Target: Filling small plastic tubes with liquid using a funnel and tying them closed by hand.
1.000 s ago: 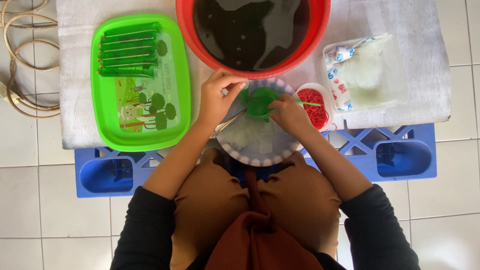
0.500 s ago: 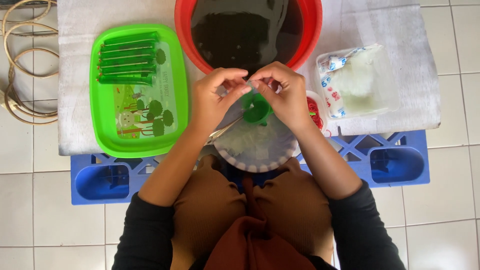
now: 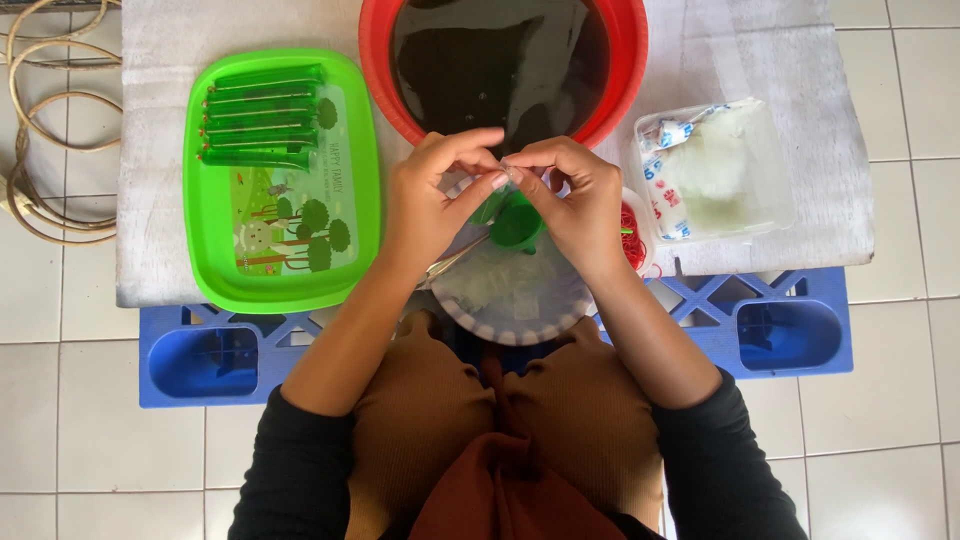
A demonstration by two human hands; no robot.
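Both hands, left hand [image 3: 432, 200] and right hand [image 3: 575, 195], are pinching the mouth of a thin clear plastic sleeve [image 3: 508, 178] over the green funnel [image 3: 517, 225] above the bowl [image 3: 515, 300], likely flimsy and slippery, best gripped at its rim.

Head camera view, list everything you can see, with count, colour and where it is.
Basin: one, red, holding dark liquid, top centre.
Tray: one, green, left on the board.
Filled tubes: several, green, stacked at the tray's far end.
Funnel: one, green, under the fingertips.
Plate: one, pale with a striped rim, below the hands.
Rubber bands: a heap, red, right of the plate.
Plastic container: one, clear, far right.
Crate: one, blue, under the board.
Cord: one, beige, left floor.
Left hand, right hand: pinching something small and clear together.
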